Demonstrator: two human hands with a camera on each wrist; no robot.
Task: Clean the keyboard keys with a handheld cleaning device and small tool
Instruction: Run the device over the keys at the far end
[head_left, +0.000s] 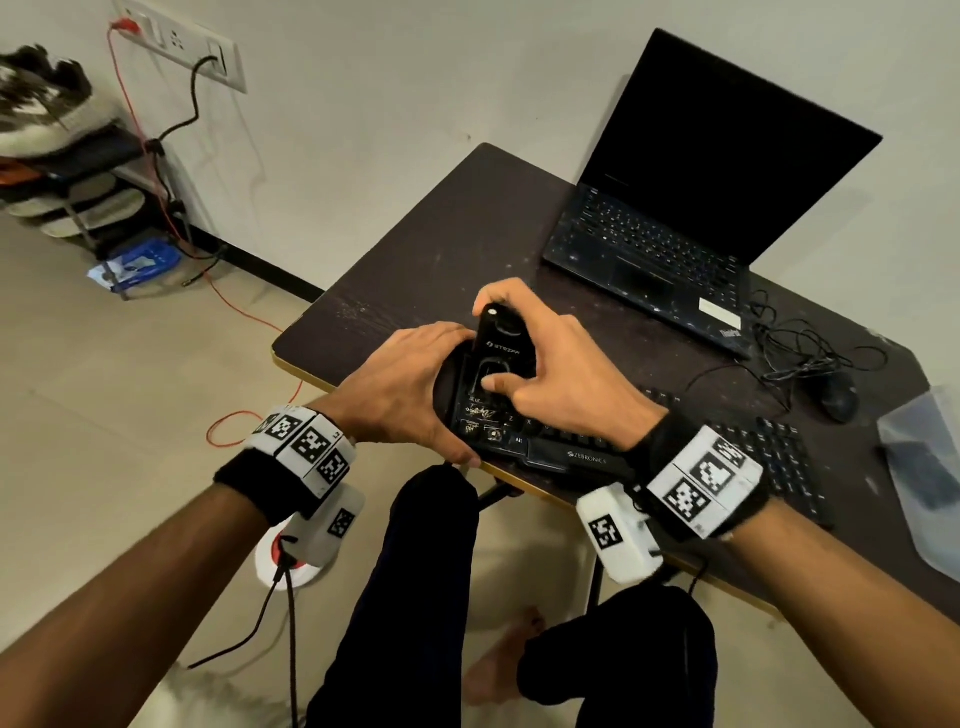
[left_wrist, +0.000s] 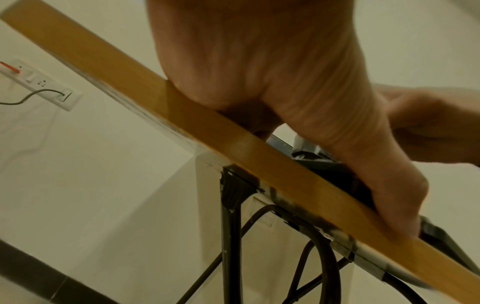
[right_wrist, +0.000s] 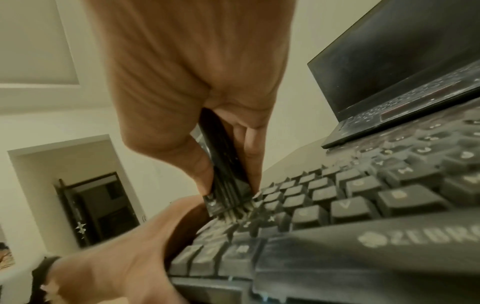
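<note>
The keyboard (head_left: 582, 447) is black with pale legends and a white brand word on its front edge. The cleaning device (head_left: 501, 358) standing on the keyboard's left end is glossy black with white lettering; its bristles (right_wrist: 233, 214) are pale. The worktop (head_left: 426, 270) under the keyboard is dark brown wood grain flecked with white specks, edged in yellow-tan. Behind the keyboard, the laptop (head_left: 675, 208) is black, its screen dark. Right of the keyboard lies a black mouse (head_left: 836, 397). The wristbands (head_left: 306, 447) carry black-and-white square code patterns. An orange-red cable (head_left: 244, 312) crosses the beige floor left of the keyboard.
</note>
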